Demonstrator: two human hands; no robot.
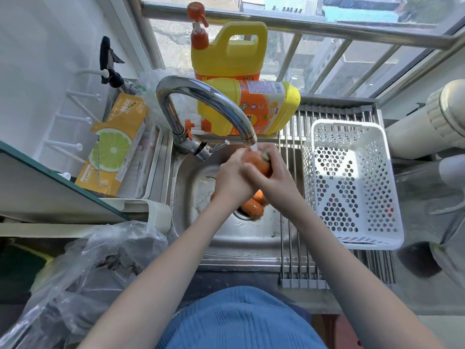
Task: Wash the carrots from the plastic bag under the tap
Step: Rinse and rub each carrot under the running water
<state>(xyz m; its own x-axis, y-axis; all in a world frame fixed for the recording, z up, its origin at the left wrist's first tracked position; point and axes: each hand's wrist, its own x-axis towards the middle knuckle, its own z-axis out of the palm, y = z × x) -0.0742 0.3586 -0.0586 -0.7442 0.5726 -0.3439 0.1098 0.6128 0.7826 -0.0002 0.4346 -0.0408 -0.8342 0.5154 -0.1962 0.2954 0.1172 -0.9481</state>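
Over the steel sink (pixel 226 243), both hands hold one orange carrot (pixel 260 163) right under the spout of the curved tap (pixel 201 96), where a short stream of water hits it. My left hand (pixel 232 176) wraps the carrot from the left and my right hand (pixel 273 170) grips it from the right, fingers curled over its top. Two more carrots (pixel 254 206) lie on the sink floor by the drain, partly hidden by my wrists. The crumpled clear plastic bag (pixel 95 268) lies on the counter at the lower left.
A white perforated basket (pixel 352 230) stands on a metal roll-up rack (pixel 292 248) over the sink's right side. Two yellow detergent jugs (pixel 246 107) sit behind the tap by the window bars. A lime-printed box (pixel 118 147) lies in a tray at left.
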